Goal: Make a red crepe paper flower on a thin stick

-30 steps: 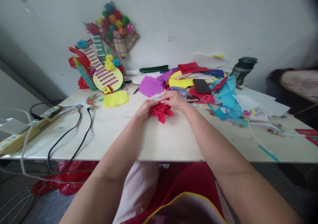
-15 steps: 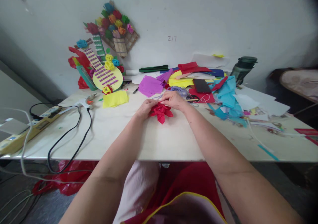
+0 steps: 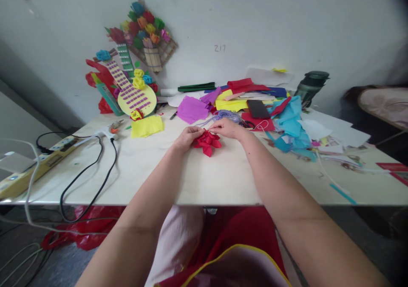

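A crumpled red paper flower (image 3: 208, 142) lies on the pale table (image 3: 197, 181) in front of me. My left hand (image 3: 188, 136) pinches its left edge with closed fingers. My right hand (image 3: 228, 128) rests at its upper right, fingers curled on the paper's top. Just behind my hands lies a bundle of purple string (image 3: 225, 115).
Coloured paper sheets are heaped at the back: purple (image 3: 192, 108), yellow (image 3: 147, 126), blue (image 3: 291, 123). A black phone (image 3: 258, 108) and scissors (image 3: 247, 125) lie among them. A paper guitar (image 3: 130, 94) leans on the wall. A glue gun (image 3: 111, 130), black cable and power strip (image 3: 35, 166) lie left; dark bottle (image 3: 310, 87) right.
My right hand has slid a little to the right and lower along the flower's top. The left hand keeps its pinch. The view shifted slightly.
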`<state>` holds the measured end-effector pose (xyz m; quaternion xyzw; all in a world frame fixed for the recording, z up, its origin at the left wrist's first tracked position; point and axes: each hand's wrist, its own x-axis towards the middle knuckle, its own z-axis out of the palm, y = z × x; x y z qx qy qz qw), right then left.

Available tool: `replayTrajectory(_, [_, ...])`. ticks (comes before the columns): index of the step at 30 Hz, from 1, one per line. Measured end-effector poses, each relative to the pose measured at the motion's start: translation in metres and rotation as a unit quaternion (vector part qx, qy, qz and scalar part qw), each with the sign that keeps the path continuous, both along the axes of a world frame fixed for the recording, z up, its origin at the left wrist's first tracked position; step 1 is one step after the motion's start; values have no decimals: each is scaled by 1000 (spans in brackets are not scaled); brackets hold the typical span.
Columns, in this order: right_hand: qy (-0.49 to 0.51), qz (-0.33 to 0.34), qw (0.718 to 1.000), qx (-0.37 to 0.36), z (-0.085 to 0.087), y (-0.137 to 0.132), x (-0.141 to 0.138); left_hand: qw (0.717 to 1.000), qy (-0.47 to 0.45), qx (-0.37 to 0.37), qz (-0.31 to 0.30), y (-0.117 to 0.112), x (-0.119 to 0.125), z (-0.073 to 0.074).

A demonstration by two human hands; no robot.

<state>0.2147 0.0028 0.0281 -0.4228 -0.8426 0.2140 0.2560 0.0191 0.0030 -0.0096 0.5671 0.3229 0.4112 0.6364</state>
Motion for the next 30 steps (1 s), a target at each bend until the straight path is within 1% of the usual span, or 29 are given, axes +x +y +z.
replayTrajectory(7, [-7,38,999,-1,-3,5,6,1000,-1,-4,-3,0,-1,1])
replayTrajectory(16, [-4,30,996,79,-5,8,3,1000,4,-25,6,0,-1,3])
replayTrajectory(22, [14,39,995,89,-6,9,3,999,-3,-39,-8,-1,-2,8])
replayTrajectory(26, [15,41,995,92,-8,10,3,999,2,-54,2,-1,-2,10])
replayTrajectory(30, [2,28,994,105,-11,13,2,998,-6,-60,12,-1,-2,10])
